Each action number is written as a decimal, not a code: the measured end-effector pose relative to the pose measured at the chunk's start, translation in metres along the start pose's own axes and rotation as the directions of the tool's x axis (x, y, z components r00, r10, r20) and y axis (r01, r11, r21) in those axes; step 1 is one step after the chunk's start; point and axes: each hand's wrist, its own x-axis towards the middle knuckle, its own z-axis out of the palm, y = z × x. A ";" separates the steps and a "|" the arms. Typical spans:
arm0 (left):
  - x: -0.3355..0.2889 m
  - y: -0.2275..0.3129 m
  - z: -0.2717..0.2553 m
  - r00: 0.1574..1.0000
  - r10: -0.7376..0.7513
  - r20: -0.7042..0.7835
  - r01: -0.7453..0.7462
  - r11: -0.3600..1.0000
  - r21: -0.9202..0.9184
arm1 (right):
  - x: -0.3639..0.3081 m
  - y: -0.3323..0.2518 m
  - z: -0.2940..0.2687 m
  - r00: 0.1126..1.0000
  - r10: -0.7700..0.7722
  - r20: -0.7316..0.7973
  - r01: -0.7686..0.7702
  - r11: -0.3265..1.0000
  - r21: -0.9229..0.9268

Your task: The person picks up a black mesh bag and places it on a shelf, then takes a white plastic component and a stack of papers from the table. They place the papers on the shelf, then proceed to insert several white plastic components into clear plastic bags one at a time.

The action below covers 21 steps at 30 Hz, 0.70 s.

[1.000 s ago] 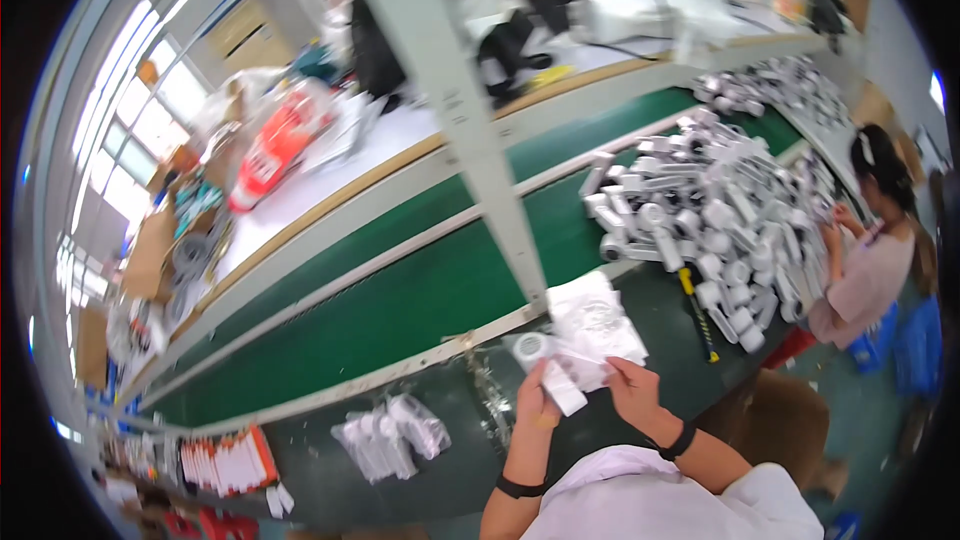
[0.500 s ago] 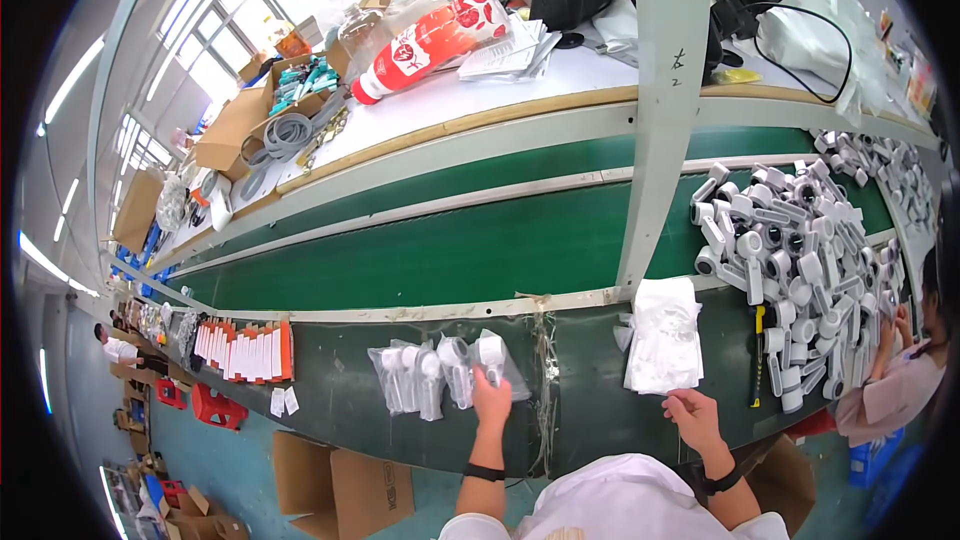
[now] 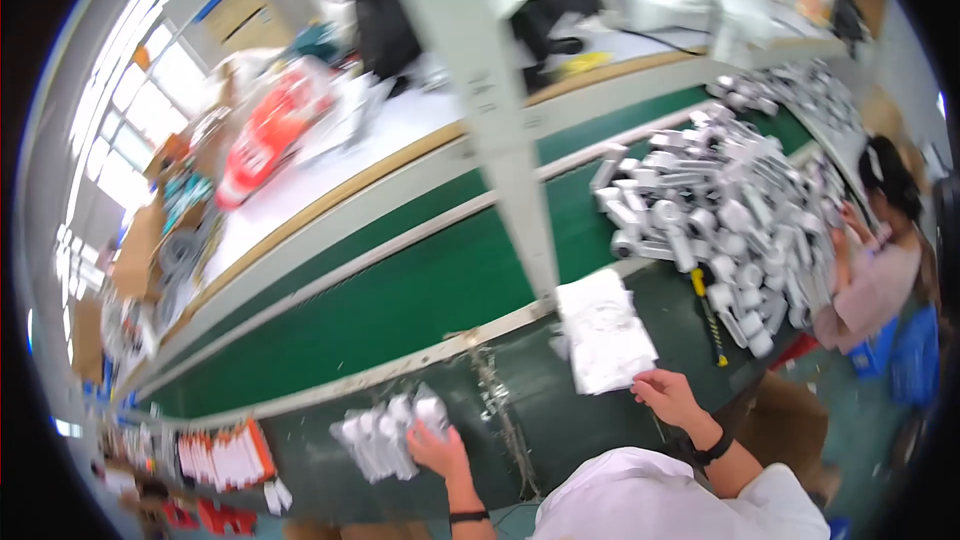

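My left hand (image 3: 440, 450), blurred, rests against the right end of a row of several bagged white devices (image 3: 380, 440), each with a round head and a straight handle in a clear bag. Its thumb and fingers look spread beside the last device, not wrapped round it. Further right lies a stack of flat white plastic bags (image 3: 602, 330). At its lower right corner my right hand (image 3: 670, 398) pinches the edge of a bag between thumb and fingers.
Loose white devices (image 3: 720, 220) form a large pile at right, with a yellow-and-black utility knife (image 3: 710, 320) beside it. A person (image 3: 870, 270) works past the pile. A white post (image 3: 500, 130) rises behind the bags. Orange-and-white boxes (image 3: 225, 455) stand at left.
The view has swung to the right and tilted. The last bagged device now sits closer against its row, with my left hand still at it. My right hand stays at the bag corner.
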 end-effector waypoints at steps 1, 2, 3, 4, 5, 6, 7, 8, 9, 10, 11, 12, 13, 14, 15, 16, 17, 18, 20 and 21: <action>-0.006 -0.002 0.003 0.995 0.052 -0.090 -0.053 0.998 -0.016 | 0.004 0.002 -0.006 0.998 0.011 -0.065 -0.011 1.000 0.006; -0.009 0.008 -0.001 0.994 0.061 -0.092 -0.073 0.989 -0.132 | 0.010 0.008 -0.014 0.987 -0.049 -0.151 0.042 0.998 -0.049; -0.013 0.020 -0.005 0.994 0.063 -0.091 -0.084 0.965 -0.250 | 0.015 0.013 -0.027 0.966 -0.112 -0.231 0.087 0.989 -0.115; -0.018 0.029 -0.002 0.983 0.120 -0.138 -0.158 0.937 -0.312 | 0.022 0.021 -0.040 0.930 -0.135 -0.341 0.088 0.985 -0.152; -0.020 0.043 -0.005 0.981 0.150 -0.126 -0.184 0.923 -0.337 | 0.028 0.021 -0.051 0.886 -0.159 -0.436 0.083 0.979 -0.188; -0.026 0.058 -0.012 0.994 0.082 0.075 -0.034 0.866 -0.500 | 0.030 0.019 -0.062 0.826 -0.156 -0.541 0.036 0.974 -0.225; -0.031 0.069 -0.015 0.959 0.039 0.280 0.145 0.783 -0.605 | 0.034 0.016 -0.071 0.741 -0.216 -0.636 0.012 0.951 -0.309; -0.034 0.082 -0.016 0.953 0.141 0.267 0.063 0.771 -0.634 | 0.039 0.020 -0.085 0.725 -0.212 -0.656 -0.072 0.923 -0.378; -0.041 0.099 -0.019 0.935 0.181 0.305 0.075 0.739 -0.669 | 0.045 0.030 -0.101 0.710 -0.208 -0.672 -0.156 0.885 -0.439; -0.045 0.112 -0.017 0.918 0.264 0.296 0.023 0.709 -0.705 | 0.054 0.042 -0.112 0.701 -0.206 -0.682 -0.164 0.885 -0.435; -0.050 0.123 -0.012 0.895 0.344 0.284 -0.025 0.674 -0.738 | 0.062 0.056 -0.123 0.601 -0.444 -0.664 -0.158 0.749 -0.643; -0.053 0.137 -0.007 0.864 0.436 0.251 -0.103 0.642 -0.760 | 0.068 0.066 -0.132 0.494 -0.657 -0.569 -0.183 0.562 -0.807; -0.055 0.150 -0.006 0.828 0.517 0.216 -0.177 0.606 -0.775 | 0.073 0.070 -0.138 0.495 -0.654 -0.572 -0.186 0.564 -0.805; -0.057 0.167 -0.009 0.791 0.559 0.249 -0.144 0.566 -0.812 | 0.077 0.072 -0.145 0.563 -0.546 -0.621 -0.292 0.571 -0.767; -0.059 0.186 -0.012 0.751 0.600 0.277 -0.109 0.526 -0.843 | 0.080 0.074 -0.149 0.614 -0.426 -0.665 -0.395 0.563 -0.726; -0.062 0.202 -0.015 0.710 0.654 0.260 -0.162 0.511 -0.844 | 0.082 0.079 -0.152 0.640 -0.342 -0.688 -0.472 0.532 -0.703; -0.065 0.215 -0.018 0.668 0.702 0.246 -0.212 0.497 -0.842 | 0.081 0.082 -0.153 0.646 -0.337 -0.685 -0.468 0.534 -0.704; -0.069 0.225 -0.017 0.670 0.699 0.251 -0.213 0.505 -0.836 | 0.079 0.086 -0.153 0.717 -0.266 -0.645 -0.495 0.457 -0.739; -0.075 0.243 -0.004 0.543 0.824 0.161 -0.424 0.435 -0.794 | 0.076 0.086 -0.156 0.776 -0.182 -0.604 -0.511 0.379 -0.772; -0.075 0.247 0.001 0.545 0.822 0.165 -0.425 0.440 -0.791 | 0.076 0.090 -0.157 0.780 -0.180 -0.600 -0.507 0.380 -0.773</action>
